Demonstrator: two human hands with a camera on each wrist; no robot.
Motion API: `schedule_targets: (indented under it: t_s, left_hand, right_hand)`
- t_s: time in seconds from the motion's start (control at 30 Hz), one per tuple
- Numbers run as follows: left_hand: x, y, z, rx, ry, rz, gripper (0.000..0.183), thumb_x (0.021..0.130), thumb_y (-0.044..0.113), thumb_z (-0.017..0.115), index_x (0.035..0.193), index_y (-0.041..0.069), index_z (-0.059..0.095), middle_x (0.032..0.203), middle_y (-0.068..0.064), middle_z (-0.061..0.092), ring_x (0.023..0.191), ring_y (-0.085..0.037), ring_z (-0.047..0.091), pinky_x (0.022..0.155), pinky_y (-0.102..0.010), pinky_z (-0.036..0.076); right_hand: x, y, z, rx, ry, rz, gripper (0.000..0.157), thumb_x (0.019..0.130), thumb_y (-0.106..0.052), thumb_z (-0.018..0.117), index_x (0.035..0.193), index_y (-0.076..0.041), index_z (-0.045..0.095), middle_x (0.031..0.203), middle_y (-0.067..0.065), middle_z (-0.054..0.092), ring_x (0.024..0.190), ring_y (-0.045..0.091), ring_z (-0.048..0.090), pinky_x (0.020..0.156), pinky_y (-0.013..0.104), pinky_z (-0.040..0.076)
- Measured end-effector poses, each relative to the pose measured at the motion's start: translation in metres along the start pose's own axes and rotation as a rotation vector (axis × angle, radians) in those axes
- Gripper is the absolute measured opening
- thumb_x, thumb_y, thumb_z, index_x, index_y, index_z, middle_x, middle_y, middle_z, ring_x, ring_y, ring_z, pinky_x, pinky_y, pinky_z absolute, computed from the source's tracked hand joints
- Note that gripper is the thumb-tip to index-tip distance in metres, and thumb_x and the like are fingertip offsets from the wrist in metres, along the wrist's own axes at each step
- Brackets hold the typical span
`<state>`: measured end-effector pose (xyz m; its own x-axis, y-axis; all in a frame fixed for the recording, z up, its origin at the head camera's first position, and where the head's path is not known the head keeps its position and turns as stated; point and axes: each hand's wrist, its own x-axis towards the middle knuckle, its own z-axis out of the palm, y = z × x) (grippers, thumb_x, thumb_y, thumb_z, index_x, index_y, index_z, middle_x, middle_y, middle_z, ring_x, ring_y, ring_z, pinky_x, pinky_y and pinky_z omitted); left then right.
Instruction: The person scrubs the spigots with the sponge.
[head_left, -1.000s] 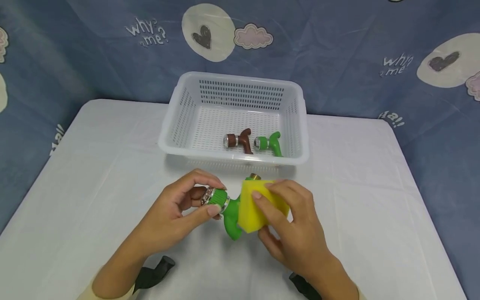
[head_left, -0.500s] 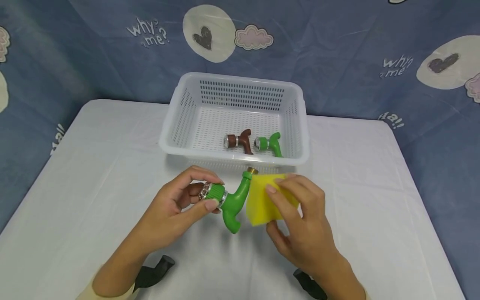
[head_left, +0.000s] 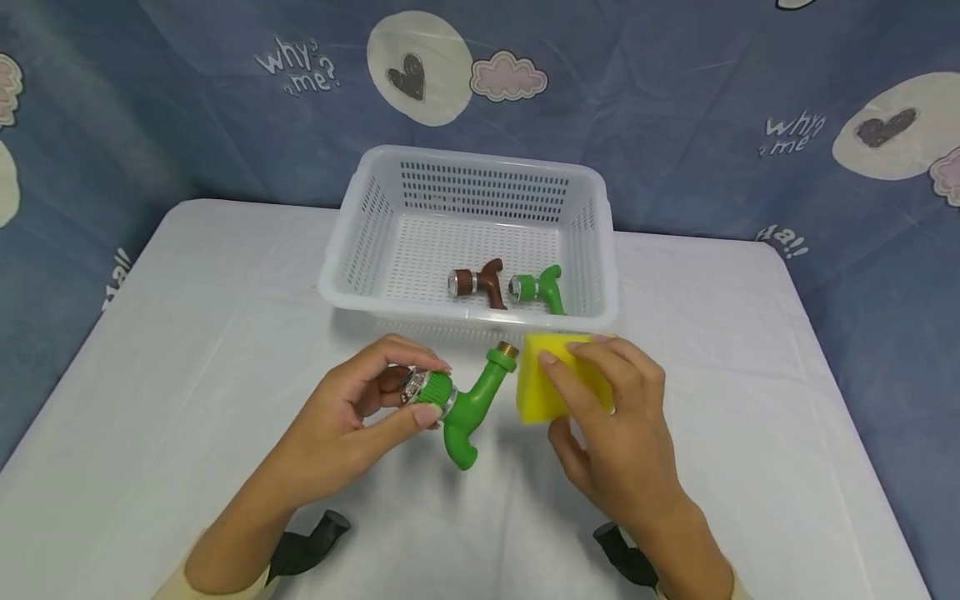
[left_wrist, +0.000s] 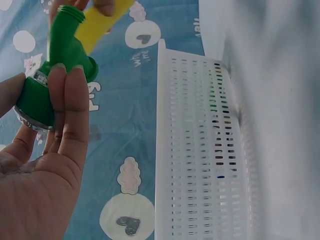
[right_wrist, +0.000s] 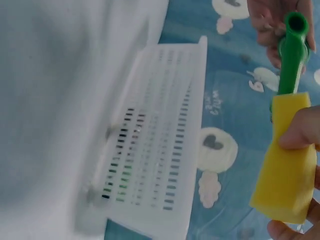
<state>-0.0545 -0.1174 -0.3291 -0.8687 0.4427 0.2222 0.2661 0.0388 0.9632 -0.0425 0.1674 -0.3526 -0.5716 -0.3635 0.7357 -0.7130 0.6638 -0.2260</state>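
Note:
A green faucet [head_left: 472, 408] with a brass threaded end is held up over the table. My left hand [head_left: 367, 417] grips it by its ribbed green knob, thumb in front and fingers behind. In the left wrist view the green faucet [left_wrist: 65, 40] rises above the fingertips. My right hand [head_left: 618, 425] pinches a yellow sponge [head_left: 558, 379], a small gap to the right of the faucet's threaded end. In the right wrist view, the thumb presses into the yellow sponge [right_wrist: 287, 170], which overlaps the faucet [right_wrist: 292, 60] there.
Behind the hands stands a white perforated basket [head_left: 465, 312]. Inside it lie a brown faucet [head_left: 480, 282] and another green faucet [head_left: 542, 287]. A white cloth [head_left: 750, 375] covers the table, and a blue printed curtain [head_left: 660, 108] hangs behind it. Black straps [head_left: 311, 546] show at the wrists.
My right hand has drawn the sponge off the faucet, up and to the right, uncovering the green body and threaded end. The left hand keeps its grip, nearly in place.

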Motion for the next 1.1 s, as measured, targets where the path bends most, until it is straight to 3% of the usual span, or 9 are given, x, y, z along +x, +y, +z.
schedule_targets:
  t_s: [0.1,0.3,0.43,0.7,0.8,0.97,1.1]
  left_hand:
    - [0.000,0.001,0.000,0.039,0.012,-0.045,0.048,0.091,-0.004,0.079,0.131,0.017,0.064,0.126,-0.002,0.064,0.101,-0.024,0.065,0.088,-0.030,0.059]
    - [0.001,0.001,0.000,0.083,0.004,-0.056,0.047,0.089,-0.001,0.082,0.130,0.014,0.064,0.127,0.001,0.063,0.106,-0.023,0.064,0.092,-0.033,0.059]
    - [0.000,0.002,0.000,0.120,0.001,-0.044,0.046,0.088,0.001,0.084,0.128,0.017,0.066,0.125,0.003,0.064,0.105,-0.021,0.065,0.091,-0.033,0.059]
    - [0.001,0.001,0.001,0.159,0.021,-0.026,0.048,0.086,0.000,0.086,0.125,0.019,0.068,0.124,0.005,0.064,0.106,-0.019,0.064,0.091,-0.031,0.058]
    - [0.001,0.000,0.001,0.168,0.020,-0.012,0.049,0.085,0.001,0.087,0.126,0.020,0.068,0.124,0.005,0.064,0.106,-0.019,0.064,0.091,-0.030,0.058]
    - [0.002,-0.001,0.002,0.160,-0.001,0.000,0.047,0.085,0.002,0.087,0.124,0.020,0.070,0.124,0.004,0.063,0.105,-0.019,0.063,0.088,-0.030,0.059]
    - [0.002,-0.001,0.002,0.162,-0.021,0.024,0.045,0.084,0.002,0.088,0.122,0.018,0.071,0.122,0.003,0.063,0.103,-0.019,0.063,0.085,-0.030,0.058]
  right_hand:
    - [0.002,-0.004,-0.001,0.029,0.009,-0.024,0.047,0.086,-0.009,0.054,0.131,-0.003,0.065,0.130,0.026,0.055,0.120,0.048,0.047,0.101,0.050,0.040]
    - [0.008,-0.021,0.005,0.099,-0.003,-0.201,0.049,0.082,-0.008,0.052,0.128,-0.005,0.069,0.125,0.020,0.063,0.114,0.045,0.053,0.101,0.050,0.046]
    - [0.007,-0.022,0.006,0.078,-0.052,-0.177,0.051,0.083,-0.008,0.051,0.130,-0.007,0.070,0.125,0.018,0.063,0.116,0.043,0.054,0.102,0.050,0.045]
    - [0.001,-0.008,-0.002,0.012,-0.021,-0.021,0.048,0.084,-0.009,0.049,0.126,-0.004,0.072,0.127,0.022,0.061,0.117,0.048,0.049,0.096,0.052,0.043]
    - [0.003,-0.011,-0.003,0.024,-0.005,-0.047,0.048,0.084,-0.009,0.049,0.126,-0.003,0.071,0.126,0.022,0.062,0.116,0.048,0.050,0.097,0.052,0.043]
    - [0.006,-0.021,0.006,0.044,0.011,-0.180,0.048,0.083,-0.007,0.050,0.126,-0.004,0.071,0.122,0.020,0.065,0.112,0.046,0.056,0.097,0.051,0.050]
    - [0.006,-0.023,0.010,0.030,-0.002,-0.190,0.049,0.082,-0.006,0.050,0.126,-0.006,0.072,0.121,0.019,0.066,0.112,0.045,0.056,0.097,0.052,0.049]
